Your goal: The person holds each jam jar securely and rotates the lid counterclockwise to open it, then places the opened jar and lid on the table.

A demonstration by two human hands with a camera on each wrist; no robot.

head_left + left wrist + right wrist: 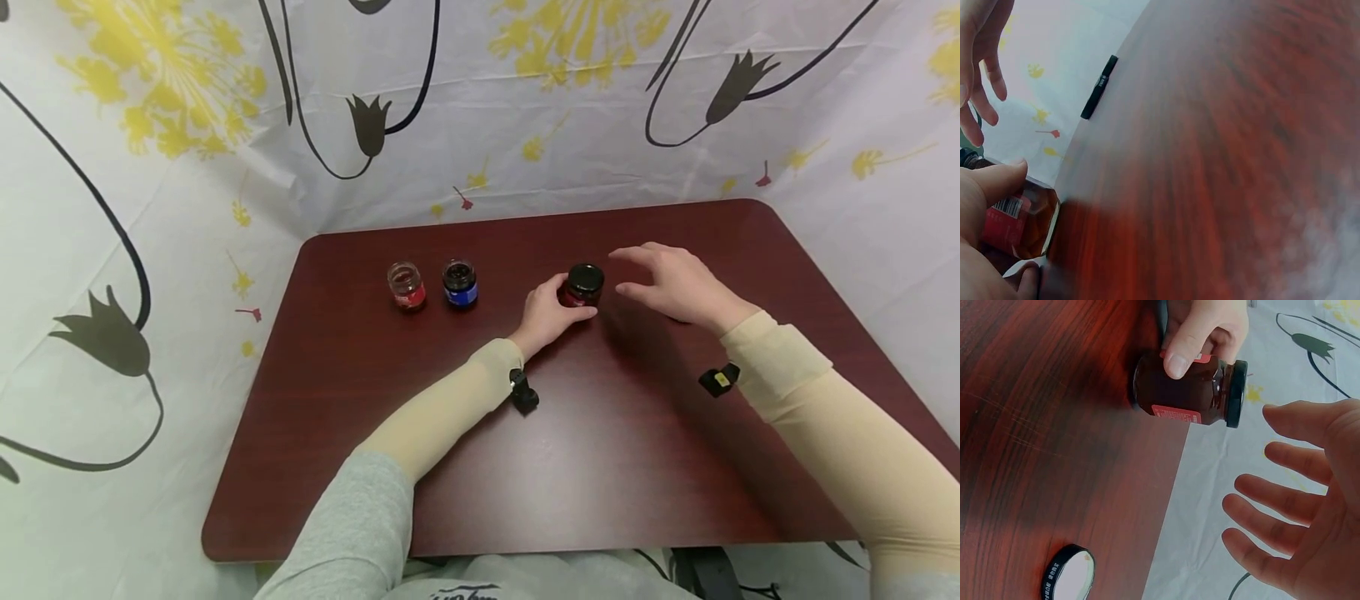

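Observation:
A glass jar (pixel 584 287) with a black lid and red label stands on the table. My left hand (pixel 546 315) holds its side, thumb across the front, as the right wrist view also shows around the jar (pixel 1179 390). The black lid (pixel 1236 394) sits on top of it. My right hand (pixel 678 283) hovers just to the right of the jar, apart from it, with fingers spread and nothing held. In the right wrist view that hand (pixel 1316 500) has its fingertips near the lid. The left wrist view shows the jar's lower part (pixel 1029 219).
An uncapped red-labelled jar (pixel 407 287) and a blue-labelled jar (pixel 460 285) stand left on the dark wooden table (pixel 360 367). A loose black lid (pixel 1069 575) lies on the table near my right hand, mostly hidden in the head view. A patterned cloth (pixel 450 83) hangs behind.

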